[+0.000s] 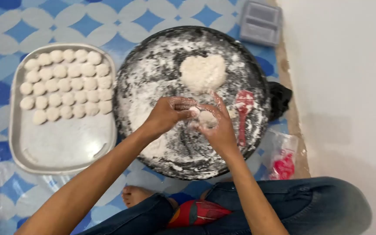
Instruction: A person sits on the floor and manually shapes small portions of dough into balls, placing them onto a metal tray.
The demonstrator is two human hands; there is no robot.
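Both hands over floured black pan (153, 78): left hand (164, 115) and right hand (218, 128), grip of each pinching one dough ball (207, 118). Dough mound (202, 72) beyond; tray (62, 146) of dough balls alongside.

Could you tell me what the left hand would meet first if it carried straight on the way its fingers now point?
The left hand points right, at the small dough ball in the right hand. It would likely meet that ball first; they already look in contact.
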